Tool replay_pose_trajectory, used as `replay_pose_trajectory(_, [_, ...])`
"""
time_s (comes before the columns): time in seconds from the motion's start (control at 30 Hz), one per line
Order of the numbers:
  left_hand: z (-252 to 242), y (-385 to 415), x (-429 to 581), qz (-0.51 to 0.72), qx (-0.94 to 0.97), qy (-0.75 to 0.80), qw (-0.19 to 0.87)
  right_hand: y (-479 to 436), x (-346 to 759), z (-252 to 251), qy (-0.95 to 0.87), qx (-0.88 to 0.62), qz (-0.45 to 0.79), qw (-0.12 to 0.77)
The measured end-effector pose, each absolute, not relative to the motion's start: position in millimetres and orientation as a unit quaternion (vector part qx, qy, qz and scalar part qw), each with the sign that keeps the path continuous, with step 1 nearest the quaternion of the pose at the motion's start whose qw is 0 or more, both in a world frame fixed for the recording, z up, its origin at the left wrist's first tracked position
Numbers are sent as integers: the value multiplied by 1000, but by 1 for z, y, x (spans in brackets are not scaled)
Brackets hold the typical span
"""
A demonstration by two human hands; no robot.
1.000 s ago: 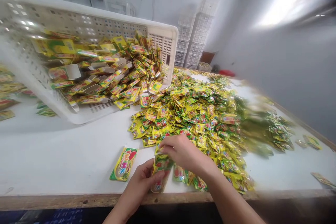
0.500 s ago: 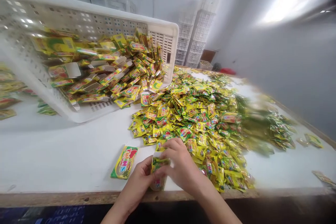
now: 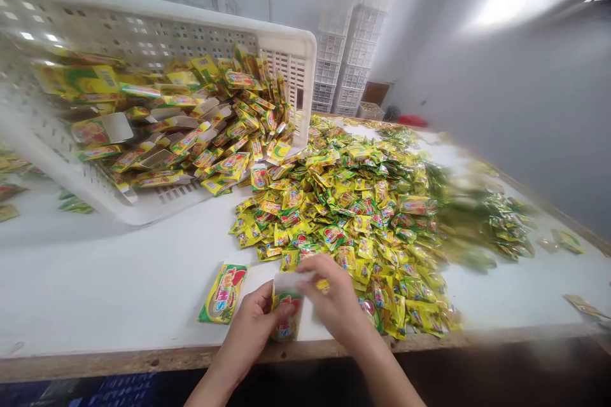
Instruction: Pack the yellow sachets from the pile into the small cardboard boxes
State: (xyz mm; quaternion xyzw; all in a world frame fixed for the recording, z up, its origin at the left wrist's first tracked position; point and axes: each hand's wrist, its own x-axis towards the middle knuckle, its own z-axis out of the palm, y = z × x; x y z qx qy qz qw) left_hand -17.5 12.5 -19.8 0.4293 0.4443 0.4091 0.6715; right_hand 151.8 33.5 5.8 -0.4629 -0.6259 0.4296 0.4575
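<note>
My left hand [image 3: 248,325] grips a small printed carton [image 3: 287,329] upright at the table's front edge, thumb across its face. Its white inner flap [image 3: 289,282] stands up at the top. The fingers of my right hand [image 3: 334,299] are closed at the flap's right edge, slightly blurred. Left of my hands lies a closed yellow-green carton [image 3: 224,292] lettered TWINS. Beyond them spreads a big heap of small yellow and green sachets [image 3: 329,203], reaching close to my right hand.
A white plastic crate [image 3: 305,102] lies tipped on its side at the back left, full of cartons [image 3: 191,140], several with open flaps. The white table [image 3: 119,286] has a wooden front edge [image 3: 153,361]. Stacked crates [image 3: 358,57] stand by the far wall.
The carton's white flap now shows upright and plain, where my right fingers covered its top before. My right hand has drawn slightly right, off the carton's face. The camera view has shifted a little.
</note>
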Motion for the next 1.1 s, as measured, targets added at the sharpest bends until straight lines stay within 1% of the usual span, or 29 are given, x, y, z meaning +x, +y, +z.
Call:
replay_pose_trajectory(0.07, [-20, 11, -19, 411, 412, 444, 681, 28, 155, 0, -514, -481, 531, 472])
replay_pose_trajectory(0.17, [-17, 8, -24, 436, 338, 418, 722, 24, 156, -11, -384, -432, 669, 467])
replay_pose_trajectory(0.27, [-11, 9, -29, 439, 273, 396, 759, 25, 155, -15, -331, -380, 718, 481])
replay_pose_trajectory(0.37, [-2, 11, -30, 426, 281, 418, 751, 26, 151, -16, -342, -365, 720, 481])
replay_pose_trajectory(0.43, [3, 11, -29, 418, 297, 426, 745, 26, 146, -17, -389, -382, 690, 476])
replay_pose_trajectory(0.5, [4, 11, -28, 416, 316, 445, 728, 26, 141, -19, -466, -421, 620, 470])
replay_pose_trajectory(0.57, [0, 12, -30, 426, 339, 492, 679, 28, 137, -20, -528, -458, 538, 471])
replay_pose_trajectory(0.6, [-4, 12, -32, 434, 350, 520, 647, 29, 136, -20, -541, -465, 517, 473])
replay_pose_trajectory(0.7, [-18, 16, -40, 447, 392, 575, 562, 32, 133, -18, -515, -461, 549, 470])
replay_pose_trajectory(0.83, [-29, 19, -42, 457, 430, 576, 524, 34, 128, -18, -455, -469, 591, 473])
replay_pose_trajectory(0.93, [-27, 19, -39, 466, 447, 567, 512, 33, 125, -23, -445, -476, 593, 473])
replay_pose_trajectory(1.1, [-26, 20, -38, 457, 458, 540, 539, 34, 123, -27, -414, -475, 611, 480])
